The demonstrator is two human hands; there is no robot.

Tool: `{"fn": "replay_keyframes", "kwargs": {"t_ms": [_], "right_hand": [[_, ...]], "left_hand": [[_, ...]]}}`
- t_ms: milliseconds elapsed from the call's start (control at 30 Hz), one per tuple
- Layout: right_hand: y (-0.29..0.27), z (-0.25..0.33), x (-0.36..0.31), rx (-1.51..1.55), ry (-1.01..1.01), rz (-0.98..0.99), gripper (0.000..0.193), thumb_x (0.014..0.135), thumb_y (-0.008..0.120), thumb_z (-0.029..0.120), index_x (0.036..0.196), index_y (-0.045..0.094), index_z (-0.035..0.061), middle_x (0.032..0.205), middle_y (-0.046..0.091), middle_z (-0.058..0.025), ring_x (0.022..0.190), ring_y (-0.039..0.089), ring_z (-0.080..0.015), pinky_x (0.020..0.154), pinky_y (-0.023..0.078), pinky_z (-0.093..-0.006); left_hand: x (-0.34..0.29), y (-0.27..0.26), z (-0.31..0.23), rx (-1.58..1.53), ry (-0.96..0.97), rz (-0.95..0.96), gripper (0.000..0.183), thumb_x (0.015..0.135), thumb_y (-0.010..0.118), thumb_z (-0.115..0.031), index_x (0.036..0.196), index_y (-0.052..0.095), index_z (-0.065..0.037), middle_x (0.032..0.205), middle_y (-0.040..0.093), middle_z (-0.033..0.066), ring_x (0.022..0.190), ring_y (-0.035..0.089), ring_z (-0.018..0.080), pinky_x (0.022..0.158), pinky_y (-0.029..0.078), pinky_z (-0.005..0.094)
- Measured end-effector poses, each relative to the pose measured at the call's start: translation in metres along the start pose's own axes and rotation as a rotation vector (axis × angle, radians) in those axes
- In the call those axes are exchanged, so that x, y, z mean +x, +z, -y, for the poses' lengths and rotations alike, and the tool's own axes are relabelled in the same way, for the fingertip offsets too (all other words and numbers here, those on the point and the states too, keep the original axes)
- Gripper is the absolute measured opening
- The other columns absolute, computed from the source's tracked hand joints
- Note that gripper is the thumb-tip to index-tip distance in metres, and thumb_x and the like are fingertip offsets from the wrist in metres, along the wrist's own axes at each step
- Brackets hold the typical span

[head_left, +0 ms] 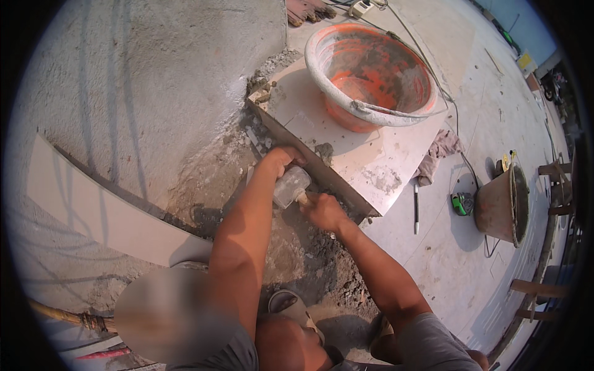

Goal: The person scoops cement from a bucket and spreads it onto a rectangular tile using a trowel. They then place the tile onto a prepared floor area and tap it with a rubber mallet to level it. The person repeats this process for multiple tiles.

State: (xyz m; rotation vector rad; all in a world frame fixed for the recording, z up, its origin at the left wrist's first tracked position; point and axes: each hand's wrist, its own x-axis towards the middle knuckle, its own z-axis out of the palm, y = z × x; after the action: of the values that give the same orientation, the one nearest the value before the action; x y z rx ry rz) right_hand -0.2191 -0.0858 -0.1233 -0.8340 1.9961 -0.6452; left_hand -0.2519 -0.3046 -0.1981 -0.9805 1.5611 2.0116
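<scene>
My right hand (325, 211) is wrapped round the short handle of a mallet with a dusty grey, block-shaped head (292, 187). The head is between my two hands, just below my left hand (286, 159). My left fingers are curled in beside the dark side edge of a raised, pale tiled slab (387, 176); what they hold, if anything, is hidden. Beneath both hands lies a strip of rough, broken mortar and soil (291, 247) between the slab and the wall. Small loose chips are scattered close to my left hand.
An orange basin (377, 77) crusted with cement stands on the slab. To the right are a crumpled cloth (440, 151), a marker (416, 210), a green tape measure (462, 203) and a mortar bucket (498, 207). A cable crosses the floor. A long tile strip (105, 204) lies along the left wall.
</scene>
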Motion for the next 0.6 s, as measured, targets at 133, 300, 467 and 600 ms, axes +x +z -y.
{"fn": "replay_keyframes", "kwargs": {"t_ms": [133,300,467,600], "right_hand": [[0.013,0.017,-0.012,-0.131,-0.059,0.123,0.038,0.085,0.066,0.028,0.112,0.062,0.0012,0.105,0.065,-0.0272,0.104,0.061,-0.0429,0.091,0.048,-0.0458],[0.004,-0.007,0.005,0.104,0.088,-0.181,0.038,0.085,0.066,0.029,0.109,0.063,-0.0010,0.103,0.066,-0.0269,0.102,0.063,-0.0413,0.091,0.049,-0.0447],[0.027,0.015,-0.016,-0.144,-0.117,0.046,0.034,0.086,0.064,0.027,0.105,0.064,-0.0002,0.101,0.066,-0.0264,0.100,0.063,-0.0426,0.088,0.049,-0.0471],[-0.001,0.008,-0.008,-0.012,-0.056,0.063,0.035,0.085,0.063,0.028,0.109,0.064,0.0015,0.104,0.066,-0.0260,0.101,0.062,-0.0427,0.090,0.049,-0.0471]], "left_hand": [[-0.014,0.011,-0.016,-0.005,-0.122,-0.048,0.011,0.080,0.064,-0.008,0.090,0.068,-0.010,0.089,0.068,0.0030,0.086,0.060,0.0185,0.084,0.043,0.0375],[-0.008,0.007,-0.008,0.037,-0.138,-0.037,0.011,0.080,0.064,-0.010,0.090,0.068,-0.010,0.093,0.068,0.0033,0.091,0.060,0.0208,0.086,0.041,0.0405],[-0.010,0.006,-0.015,0.005,-0.109,-0.034,0.013,0.078,0.064,-0.010,0.090,0.068,-0.010,0.093,0.069,0.0036,0.092,0.061,0.0212,0.086,0.040,0.0429],[-0.004,0.003,-0.003,-0.007,-0.033,0.004,0.014,0.078,0.064,-0.010,0.091,0.068,-0.011,0.095,0.069,0.0038,0.092,0.061,0.0211,0.088,0.040,0.0433]]}}
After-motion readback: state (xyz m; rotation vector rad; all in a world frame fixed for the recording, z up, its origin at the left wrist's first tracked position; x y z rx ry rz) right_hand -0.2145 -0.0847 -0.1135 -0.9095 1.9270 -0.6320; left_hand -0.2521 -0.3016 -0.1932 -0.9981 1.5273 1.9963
